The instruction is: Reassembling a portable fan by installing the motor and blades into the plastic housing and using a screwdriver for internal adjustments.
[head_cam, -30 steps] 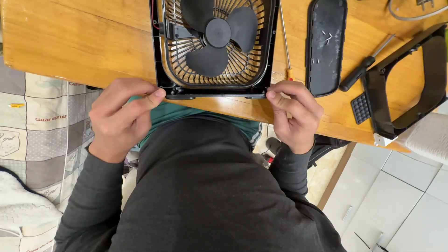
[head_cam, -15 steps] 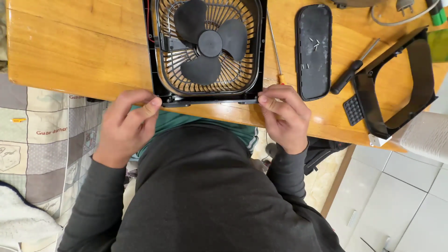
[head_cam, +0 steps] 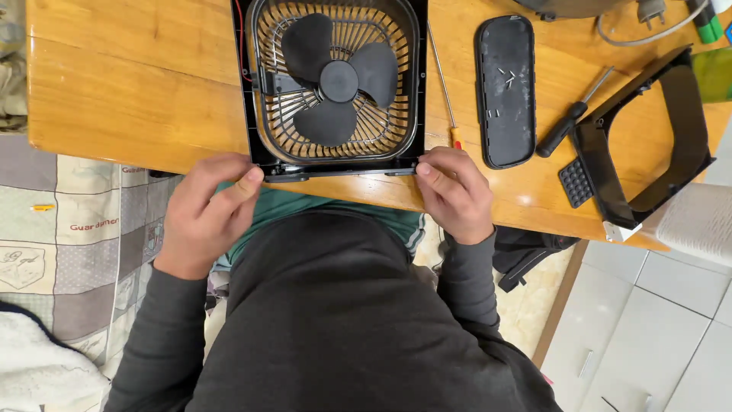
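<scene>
Here, the black tray [head_cam: 505, 90] lies flat on the wooden table [head_cam: 130, 91], just to the right of the fan [head_cam: 335, 84], and holds a few small pale screws [head_cam: 506, 74] scattered near its upper half. The fan itself is a square black frame lying face up near the table's front edge, its wire grille and three dark blades showing, with a red wire [head_cam: 242, 38] running down its left side. The left hand [head_cam: 204, 214] sits at the fan's lower left corner, fingers curled, the thumb pressed against the frame's bottom edge so that it pinches that corner. The right hand [head_cam: 455, 194] mirrors it at the fan's lower right corner, knuckles bent, thumb tip against the frame, also closed on the edge. Both forearms come up from below in dark grey sleeves, wrists off the table. Between the fan and the tray lies a thin screwdriver [head_cam: 442, 84] with an orange handle, its handle end just above the right hand. Further right of the fan, past the tray, a black-handled screwdriver [head_cam: 568, 120] lies tilted, touching a second black frame [head_cam: 648, 137] with an open middle that rests at the table's right corner. A grey cable [head_cam: 640, 34] curls at the far right beyond the fan. Nothing lies between either hand and the fan.
</scene>
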